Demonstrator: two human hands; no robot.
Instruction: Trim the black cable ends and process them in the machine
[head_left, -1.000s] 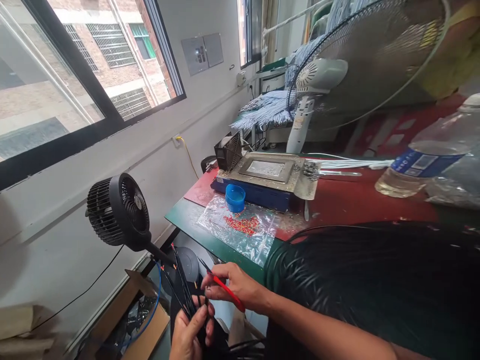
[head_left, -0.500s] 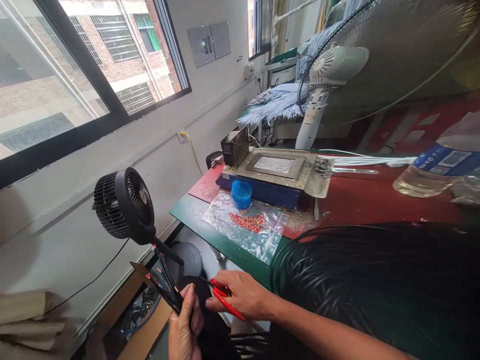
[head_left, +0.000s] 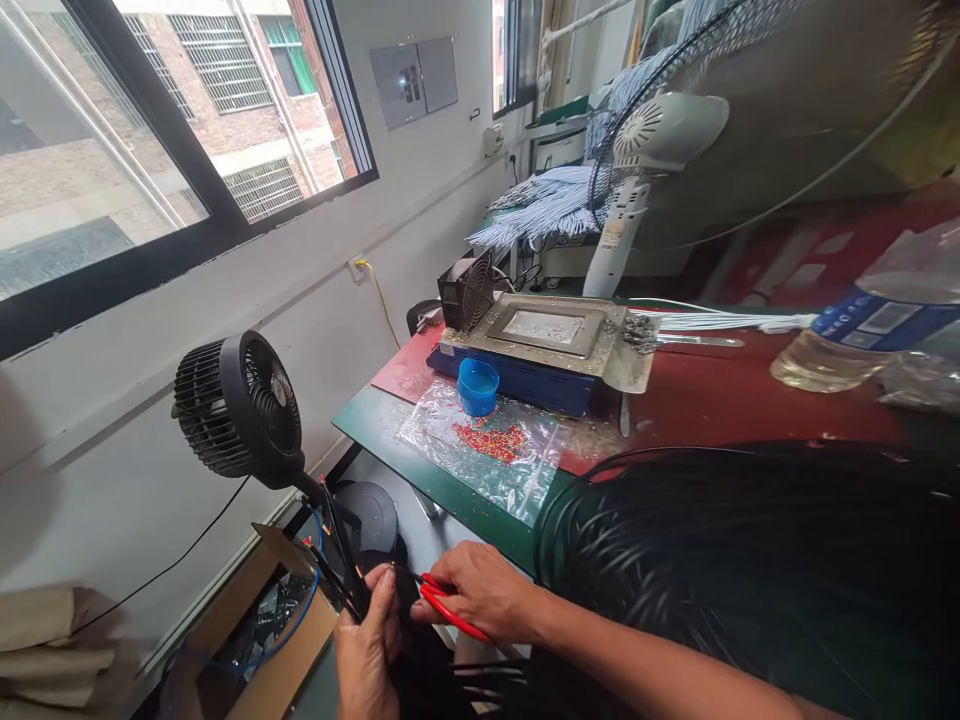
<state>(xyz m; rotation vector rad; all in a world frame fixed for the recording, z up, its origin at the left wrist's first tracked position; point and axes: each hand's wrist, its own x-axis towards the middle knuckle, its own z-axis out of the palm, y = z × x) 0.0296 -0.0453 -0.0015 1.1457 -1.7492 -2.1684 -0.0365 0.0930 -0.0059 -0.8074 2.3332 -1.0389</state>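
Observation:
My left hand (head_left: 369,645) is closed around several black cables (head_left: 337,550), whose stripped ends show small red and copper tips. Between its thumb and finger one cable end pokes out. Close by on the right, my right hand (head_left: 480,590) grips red-handled pliers (head_left: 454,608); their dark jaws point at that cable end, and whether they touch it I cannot tell. More black cables hang below the hands. A big bundle of black cable (head_left: 720,540) lies over the table's near right side.
On the green and red table (head_left: 442,490) are a plastic bag with red and yellow bits (head_left: 489,440), a blue cup (head_left: 478,388) and a solder pot (head_left: 517,350). A black fan (head_left: 240,405) stands left, above a cardboard box (head_left: 296,640). A large bottle (head_left: 832,345) sits right.
The cable ends in my left hand have swung slightly right and up. The plier jaws are now nearer the pinched cable end. The whole view has shifted a little.

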